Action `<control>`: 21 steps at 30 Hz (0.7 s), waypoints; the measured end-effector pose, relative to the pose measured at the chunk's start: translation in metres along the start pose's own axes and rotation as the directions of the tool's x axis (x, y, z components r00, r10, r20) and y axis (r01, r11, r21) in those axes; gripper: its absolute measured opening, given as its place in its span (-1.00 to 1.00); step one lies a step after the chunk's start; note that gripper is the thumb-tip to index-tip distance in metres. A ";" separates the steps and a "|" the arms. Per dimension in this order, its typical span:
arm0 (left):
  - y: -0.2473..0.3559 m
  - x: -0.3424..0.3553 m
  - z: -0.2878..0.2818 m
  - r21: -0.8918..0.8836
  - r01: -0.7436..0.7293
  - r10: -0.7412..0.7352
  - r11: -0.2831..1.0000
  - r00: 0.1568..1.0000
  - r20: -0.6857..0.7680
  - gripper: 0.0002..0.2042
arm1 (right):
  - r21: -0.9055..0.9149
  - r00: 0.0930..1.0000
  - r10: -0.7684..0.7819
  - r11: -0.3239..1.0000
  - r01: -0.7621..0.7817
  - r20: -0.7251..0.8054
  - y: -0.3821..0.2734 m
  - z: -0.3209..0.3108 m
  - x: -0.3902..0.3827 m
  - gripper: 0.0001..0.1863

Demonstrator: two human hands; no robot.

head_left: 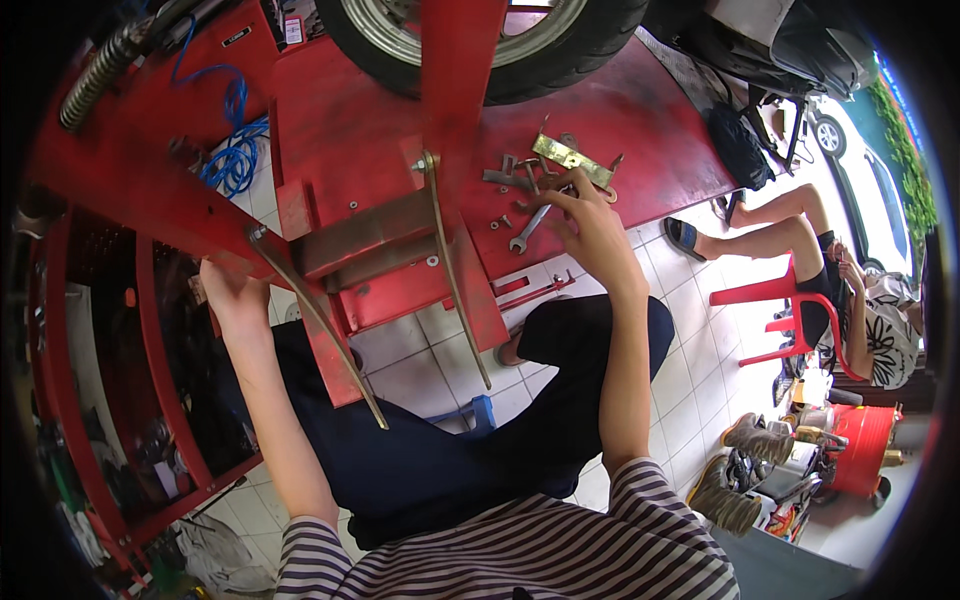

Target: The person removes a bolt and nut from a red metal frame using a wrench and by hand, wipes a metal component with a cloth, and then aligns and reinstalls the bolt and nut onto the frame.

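Observation:
My right hand point(597, 230) reaches over a red lift platform point(370, 130), fingers apart and partly curled above some loose metal parts. Just beneath its fingertips lies an open-ended wrench point(524, 236), its upper end hidden by the fingers. Touching the far side of the hand is a brass-coloured bracket point(572, 158). Small bolts point(503, 222) and other grey metal pieces point(508, 176) are scattered close by. On the left, my left hand point(232, 290) is up against the underside of a red steel beam point(190, 215); the beam hides its fingers.
A red post with metal plates point(450, 270) stands between my arms. Beyond it is a wheel point(400, 60). A coiled blue hose point(232, 165) hangs at left, above a red shelf rack point(150, 380). To the right, another person sits on a red chair point(790, 315), near shoes point(728, 495).

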State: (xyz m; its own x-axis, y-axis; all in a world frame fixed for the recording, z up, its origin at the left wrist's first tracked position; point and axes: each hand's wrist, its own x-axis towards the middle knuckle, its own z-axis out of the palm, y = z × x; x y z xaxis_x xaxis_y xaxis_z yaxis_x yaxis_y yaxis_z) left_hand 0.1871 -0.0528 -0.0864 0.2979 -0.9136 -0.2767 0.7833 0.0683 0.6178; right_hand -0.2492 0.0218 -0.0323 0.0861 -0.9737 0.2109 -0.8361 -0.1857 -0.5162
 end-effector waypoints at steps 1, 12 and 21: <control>0.000 0.004 -0.007 0.014 -0.015 0.014 1.000 0.998 0.053 -0.76 | -0.006 0.999 -0.033 0.999 0.033 0.017 0.004 0.004 0.001 -0.63; 0.008 -0.006 -0.003 -0.050 -0.021 0.023 0.999 0.999 0.031 -0.74 | -0.131 0.986 -0.064 0.988 0.084 0.152 0.023 0.015 0.018 -0.59; 0.008 -0.027 0.028 -0.062 -0.043 0.039 0.997 0.998 -0.056 -0.86 | -0.163 0.988 -0.072 0.982 0.094 0.136 0.022 0.011 0.014 -0.56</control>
State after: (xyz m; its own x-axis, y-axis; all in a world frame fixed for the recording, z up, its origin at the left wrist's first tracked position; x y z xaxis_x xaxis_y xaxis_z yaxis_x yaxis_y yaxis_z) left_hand 0.1701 -0.0388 -0.0531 0.3585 -0.8863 -0.2931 0.8022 0.1319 0.5823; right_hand -0.2602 0.0029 -0.0496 0.2186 -0.9668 0.1325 -0.9016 -0.2521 -0.3516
